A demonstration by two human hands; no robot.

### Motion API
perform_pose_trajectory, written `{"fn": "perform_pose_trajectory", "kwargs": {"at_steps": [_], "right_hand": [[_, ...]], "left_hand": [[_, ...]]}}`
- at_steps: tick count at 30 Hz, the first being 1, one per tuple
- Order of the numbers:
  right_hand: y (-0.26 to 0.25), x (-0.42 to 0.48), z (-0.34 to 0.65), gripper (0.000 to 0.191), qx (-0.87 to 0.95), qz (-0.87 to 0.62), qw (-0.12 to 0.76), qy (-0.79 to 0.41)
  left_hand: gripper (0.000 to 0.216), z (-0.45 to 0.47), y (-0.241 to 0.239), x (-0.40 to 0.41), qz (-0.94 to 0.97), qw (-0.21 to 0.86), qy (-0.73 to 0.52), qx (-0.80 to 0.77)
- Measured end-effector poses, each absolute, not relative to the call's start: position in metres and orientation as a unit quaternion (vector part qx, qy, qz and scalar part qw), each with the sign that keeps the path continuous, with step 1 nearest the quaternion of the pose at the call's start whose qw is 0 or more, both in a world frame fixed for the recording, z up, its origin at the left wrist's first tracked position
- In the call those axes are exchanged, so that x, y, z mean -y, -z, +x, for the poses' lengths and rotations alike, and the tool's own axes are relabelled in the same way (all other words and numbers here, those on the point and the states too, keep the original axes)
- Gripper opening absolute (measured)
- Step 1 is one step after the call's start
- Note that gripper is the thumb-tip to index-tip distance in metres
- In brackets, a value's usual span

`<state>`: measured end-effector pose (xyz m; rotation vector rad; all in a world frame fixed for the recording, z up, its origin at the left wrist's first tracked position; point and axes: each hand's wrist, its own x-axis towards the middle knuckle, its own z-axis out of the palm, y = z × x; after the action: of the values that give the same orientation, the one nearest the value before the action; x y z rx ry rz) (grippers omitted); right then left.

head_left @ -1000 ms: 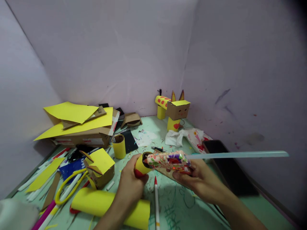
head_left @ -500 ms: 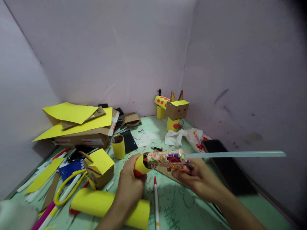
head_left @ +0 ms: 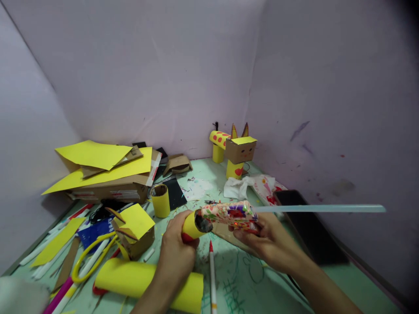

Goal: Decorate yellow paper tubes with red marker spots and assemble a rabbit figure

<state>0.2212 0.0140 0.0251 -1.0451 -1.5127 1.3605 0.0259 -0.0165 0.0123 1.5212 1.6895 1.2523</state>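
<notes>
My left hand point(head_left: 178, 250) is closed round a short yellow paper-covered cardboard tube point(head_left: 190, 226) with a red patch; its open end faces right. In my right hand point(head_left: 266, 240) is a flower-patterned hot glue gun point(head_left: 229, 213), its small red light lit. A long pale glue stick point(head_left: 321, 209) sticks out of its back to the right. The gun's front end meets the rim of the tube; the exact contact is hidden. Under my left forearm lies a longer yellow tube point(head_left: 131, 279). A red-tipped marker point(head_left: 212, 274) lies between my arms.
A box head with ears point(head_left: 137, 226) and a short yellow tube point(head_left: 160, 201) stand left. Behind them is a cardboard box point(head_left: 104, 192) under yellow sheets. A finished-looking cardboard animal point(head_left: 241, 151) stands at the back. A dark phone-like slab point(head_left: 310, 231) lies right, scissors point(head_left: 78, 270) front left.
The glue gun's front has shifted slightly up along the tube's rim, and more of the tube's open end shows. Both hands keep their holds; the whole view has shifted slightly.
</notes>
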Motion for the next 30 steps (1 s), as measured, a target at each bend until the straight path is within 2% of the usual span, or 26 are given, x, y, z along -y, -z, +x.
{"fn": "perform_pose_trajectory", "kwargs": {"at_steps": [9, 22, 30], "right_hand": [[-0.014, -0.018, 0.225, 0.018, 0.611, -0.428, 0.425, -0.513], [-0.030, -0.017, 0.219, 0.016, 0.643, -0.431, 0.395, -0.495], [-0.032, -0.019, 0.220, 0.023, 0.645, -0.441, 0.402, -0.477]], "left_hand": [[0.047, 0.026, -0.009, 0.016, 0.574, 0.257, -0.457, -0.629], [0.049, 0.025, -0.006, 0.013, 0.569, 0.235, -0.466, -0.636], [0.051, 0.026, -0.009, 0.014, 0.553, 0.244, -0.459, -0.651]]}}
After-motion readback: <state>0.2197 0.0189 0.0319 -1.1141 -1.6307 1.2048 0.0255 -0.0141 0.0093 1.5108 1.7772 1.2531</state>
